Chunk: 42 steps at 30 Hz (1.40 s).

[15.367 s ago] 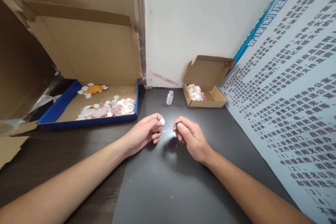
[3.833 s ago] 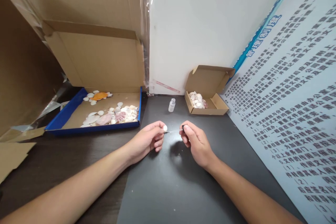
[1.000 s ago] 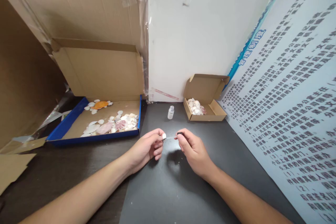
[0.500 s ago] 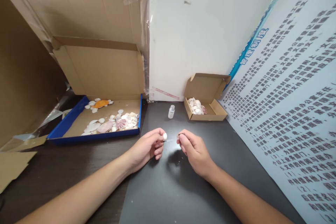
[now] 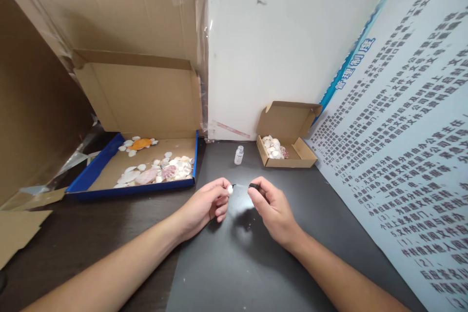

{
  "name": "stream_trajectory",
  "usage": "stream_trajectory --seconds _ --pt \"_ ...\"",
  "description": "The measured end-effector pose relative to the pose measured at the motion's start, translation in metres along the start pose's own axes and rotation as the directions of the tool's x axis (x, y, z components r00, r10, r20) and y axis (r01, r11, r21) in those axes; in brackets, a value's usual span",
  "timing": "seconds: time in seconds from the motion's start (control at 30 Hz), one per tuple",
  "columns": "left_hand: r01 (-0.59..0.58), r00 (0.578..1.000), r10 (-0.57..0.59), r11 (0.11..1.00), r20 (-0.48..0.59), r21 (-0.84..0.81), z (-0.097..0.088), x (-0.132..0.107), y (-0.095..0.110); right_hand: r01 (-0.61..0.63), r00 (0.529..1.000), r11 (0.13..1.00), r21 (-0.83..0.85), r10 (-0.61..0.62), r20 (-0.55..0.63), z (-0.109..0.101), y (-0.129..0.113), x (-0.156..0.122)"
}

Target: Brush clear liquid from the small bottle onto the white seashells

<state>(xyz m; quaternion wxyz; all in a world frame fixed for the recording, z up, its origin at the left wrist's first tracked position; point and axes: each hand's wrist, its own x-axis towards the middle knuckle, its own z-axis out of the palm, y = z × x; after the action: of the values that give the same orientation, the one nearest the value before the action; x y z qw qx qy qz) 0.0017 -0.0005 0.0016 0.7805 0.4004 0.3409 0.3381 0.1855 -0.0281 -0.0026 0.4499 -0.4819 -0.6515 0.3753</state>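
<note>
Between the thumb and fingertips of my left hand point(image 5: 208, 202) is a small white shell point(image 5: 230, 189). My right hand point(image 5: 272, 207) pinches a black brush cap point(image 5: 254, 186). From the cap a thin pale stem reaches left, and its dark brush tip point(image 5: 234, 185) is at the shell; whether it touches I cannot tell. Beyond my hands a small clear bottle point(image 5: 239, 155) with a white label stands upright, its neck uncapped.
A blue-edged cardboard tray point(image 5: 131, 189) on the left holds several shells and an orange piece point(image 5: 141, 144) ringed by white shells. At the back right an open cardboard box point(image 5: 292, 162) contains white shells. Printed board point(image 5: 402, 131) leans along the right.
My right hand has turned slightly, showing more of the black cap. The brush tip has risen from below the shell to its upper right side. My left hand is nearly still.
</note>
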Motion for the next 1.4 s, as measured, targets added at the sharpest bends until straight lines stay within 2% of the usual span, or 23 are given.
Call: stream_trajectory --seconds 0.1,0.37,0.47,0.6,0.67,0.77,0.87,0.97,1.13,1.3,1.4 --pt "0.003 1.0 -0.003 1.0 -0.007 0.015 0.001 0.0 0.001 -0.005 1.0 0.999 0.037 0.004 0.028 -0.001 0.002 -0.001" --pt "-0.007 1.0 0.006 0.996 0.006 0.09 0.001 0.0 0.0 -0.001 1.0 0.998 -0.067 0.003 0.026 0.001 -0.001 0.001" --pt "-0.035 0.999 0.025 0.971 0.045 0.237 0.0 0.0 -0.006 0.002 0.999 0.998 -0.056 0.0 0.035 0.0 -0.002 0.001" --pt "-0.125 0.991 0.082 0.867 0.109 0.482 0.0 -0.001 -0.011 0.017 0.999 0.998 -0.061 -0.014 0.052 0.0 -0.001 -0.001" --pt "-0.148 0.988 0.098 0.83 0.121 0.538 0.001 -0.002 -0.01 0.023 0.998 0.998 -0.064 -0.019 0.061 0.0 0.0 -0.002" --pt "-0.123 0.99 0.075 0.866 0.119 0.485 0.001 -0.001 -0.007 0.023 0.998 1.0 -0.009 -0.022 0.056 0.0 0.001 -0.003" --pt "-0.062 0.996 0.04 0.946 0.077 0.317 0.0 0.001 -0.004 0.014 1.0 0.998 0.057 -0.015 0.025 0.0 0.003 -0.002" --pt "-0.032 0.999 0.025 0.981 0.038 0.19 -0.001 0.002 -0.002 -0.015 1.0 0.999 0.029 0.014 0.003 -0.001 0.003 0.001" --pt "-0.016 0.999 0.011 0.987 0.032 0.159 0.0 0.002 -0.001 -0.052 0.997 0.992 0.112 0.045 0.06 -0.001 0.003 0.0" --pt "-0.016 0.999 0.012 0.989 0.03 0.145 0.0 0.002 0.0 -0.02 1.0 1.0 0.022 0.02 -0.017 -0.002 0.003 -0.001" --pt "-0.012 1.0 0.01 0.992 0.02 0.123 0.0 0.002 0.0 -0.028 0.999 0.996 0.079 0.025 0.032 -0.002 0.002 0.0"
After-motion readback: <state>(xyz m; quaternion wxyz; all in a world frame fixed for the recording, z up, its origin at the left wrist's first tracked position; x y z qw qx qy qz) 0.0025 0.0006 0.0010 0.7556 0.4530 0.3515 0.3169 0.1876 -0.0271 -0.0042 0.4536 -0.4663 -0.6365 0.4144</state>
